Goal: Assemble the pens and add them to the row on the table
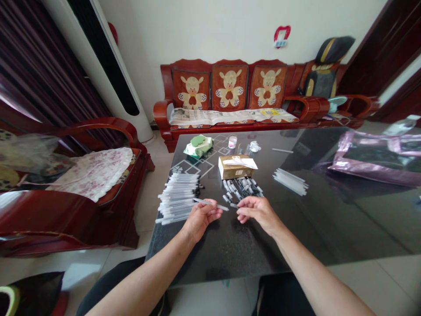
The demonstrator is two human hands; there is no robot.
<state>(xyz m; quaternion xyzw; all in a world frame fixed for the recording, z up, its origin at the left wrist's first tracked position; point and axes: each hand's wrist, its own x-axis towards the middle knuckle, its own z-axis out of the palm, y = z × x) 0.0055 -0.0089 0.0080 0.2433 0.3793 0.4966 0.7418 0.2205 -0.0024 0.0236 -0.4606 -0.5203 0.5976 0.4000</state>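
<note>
My left hand pinches a translucent white pen barrel, which points toward my right hand. The fingers of my right hand are closed on a small dark-ended pen cap, just apart from the barrel's end. Beside my left hand lies a large stack of whitish pens, some with dark ends at the right. Beyond my right hand is a heap of black and clear pen caps. Farther right rests a bundle of clear white tubes.
A gold tissue box stands behind the caps. Farther back are a green wipes pack, a small cup, a crumpled tissue and a lone tube. A purple-edged clear bag lies right on the dark table.
</note>
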